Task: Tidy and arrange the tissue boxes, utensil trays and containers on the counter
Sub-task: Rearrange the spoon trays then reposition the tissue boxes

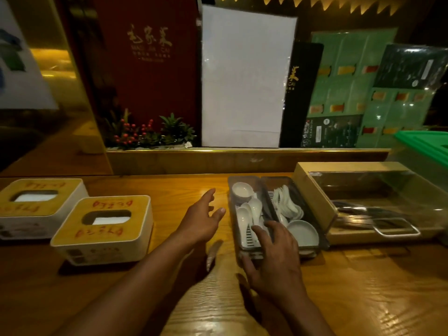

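Note:
Two white tissue boxes with wooden tops stand on the counter at the left: one at the far left (36,204), one nearer the middle (104,226). Two clear utensil trays lie side by side: the left tray (244,190) holds white spoons and a small cup, the right tray (291,190) holds spoons and a white dish. My right hand (274,260) rests on the near end of the left tray, fingers over its rim. My left hand (201,219) hovers open just left of that tray, holding nothing. A wooden container with a clear lid (315,190) stands to the right.
The wooden counter (363,287) stretches toward me. Behind it a raised ledge carries a red menu (150,69), a white sheet (244,76), green menu cards (351,81) and a small plant with red berries (150,132). A green-lidded bin (426,146) sits at the far right.

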Tool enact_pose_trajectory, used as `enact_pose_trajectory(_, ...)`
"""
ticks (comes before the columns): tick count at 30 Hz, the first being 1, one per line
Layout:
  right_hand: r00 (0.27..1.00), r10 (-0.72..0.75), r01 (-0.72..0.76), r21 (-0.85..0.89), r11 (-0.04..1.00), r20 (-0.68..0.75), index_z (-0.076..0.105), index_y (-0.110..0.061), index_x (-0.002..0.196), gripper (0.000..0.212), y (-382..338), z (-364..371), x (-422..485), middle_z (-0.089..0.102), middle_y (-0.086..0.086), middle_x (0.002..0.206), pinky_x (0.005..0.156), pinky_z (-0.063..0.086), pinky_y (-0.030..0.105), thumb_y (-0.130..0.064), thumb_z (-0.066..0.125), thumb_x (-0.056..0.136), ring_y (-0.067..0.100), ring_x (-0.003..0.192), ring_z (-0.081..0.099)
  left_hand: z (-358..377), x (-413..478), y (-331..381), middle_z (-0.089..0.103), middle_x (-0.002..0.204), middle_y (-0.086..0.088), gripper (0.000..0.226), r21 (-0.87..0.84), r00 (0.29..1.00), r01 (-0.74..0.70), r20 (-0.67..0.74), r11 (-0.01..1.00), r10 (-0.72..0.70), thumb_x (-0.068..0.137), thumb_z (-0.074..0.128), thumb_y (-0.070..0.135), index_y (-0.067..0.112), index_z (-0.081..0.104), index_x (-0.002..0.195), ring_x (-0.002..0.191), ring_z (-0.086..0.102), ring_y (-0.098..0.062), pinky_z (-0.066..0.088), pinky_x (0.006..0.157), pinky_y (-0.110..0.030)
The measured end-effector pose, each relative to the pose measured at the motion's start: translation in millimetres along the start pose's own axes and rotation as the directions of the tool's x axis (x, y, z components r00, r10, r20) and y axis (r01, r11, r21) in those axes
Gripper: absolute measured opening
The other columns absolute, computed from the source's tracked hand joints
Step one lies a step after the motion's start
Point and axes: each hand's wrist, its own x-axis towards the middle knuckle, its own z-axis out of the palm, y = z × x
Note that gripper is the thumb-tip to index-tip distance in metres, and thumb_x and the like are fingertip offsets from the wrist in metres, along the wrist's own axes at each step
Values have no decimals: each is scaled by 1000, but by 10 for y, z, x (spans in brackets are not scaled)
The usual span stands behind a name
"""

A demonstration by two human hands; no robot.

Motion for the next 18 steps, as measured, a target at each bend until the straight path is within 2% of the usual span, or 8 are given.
enact_pose_trajectory(3, 994, -101, 105, 95, 990, -37, 53, -30, 135, 61, -599, 161, 30, 51, 3, 134, 101, 45, 43, -60, 62, 83, 23, 125, 47, -586, -181, -114, 52, 150, 1, 57, 135, 989, -147, -7, 980, 150, 95, 66, 30, 29, 45, 148, 132, 53, -15, 51, 102, -36)
enact_pose_trajectory(6, 981, -191, 184, 182, 966, 23, 43, -33, 144, 63, -1285, 455, 75, 50, 2, 136, 99, 46, 41, -59, 58, 88, 22, 123, 48, -1228, -355, -293, 57, 143, 2, 50, 265, 971, -222, -24, 938, 237, 93, 66, 34, 30, 54, 142, 126, 56, -14, 52, 101, -42)
enact_pose_trajectory(9, 970, -225, 204, 195, 959, 91, 35, -39, 148, 67, -1886, 723, 104, 46, 4, 141, 97, 46, 40, -58, 58, 88, 23, 123, 47, -1834, -505, -545, 59, 139, 4, 45, 352, 965, -205, -82, 913, 249, 92, 68, 34, 32, 59, 136, 116, 61, -14, 53, 95, -38)
enact_pose_trajectory(11, 975, -198, 178, 169, 969, 105, 39, -40, 145, 66, -2150, 857, 138, 46, 4, 142, 97, 47, 39, -59, 61, 85, 25, 122, 48, -2157, -576, -761, 59, 140, 3, 46, 378, 960, -185, -127, 907, 249, 90, 69, 34, 29, 60, 135, 118, 60, -16, 51, 94, -36)
enact_pose_trajectory(15, 994, -94, 85, 126, 988, 62, 51, -40, 135, 56, -2269, 983, 224, 52, -2, 133, 91, 50, 38, -63, 59, 85, 21, 114, 53, -2510, -632, -1192, 45, 153, -1, 68, 398, 972, -114, -147, 910, 186, 84, 74, 47, 27, 51, 144, 135, 47, -24, 44, 104, -44)
enact_pose_trajectory(18, 997, -64, 61, 69, 996, 48, 54, -38, 136, 56, -2176, 957, 245, 55, -3, 134, 94, 47, 41, -64, 53, 87, 20, 118, 53, -2469, -678, -1351, 29, 161, 0, 91, 303, 989, -52, -116, 952, 91, 77, 74, 58, 31, 33, 154, 142, 36, -24, 40, 107, -47)
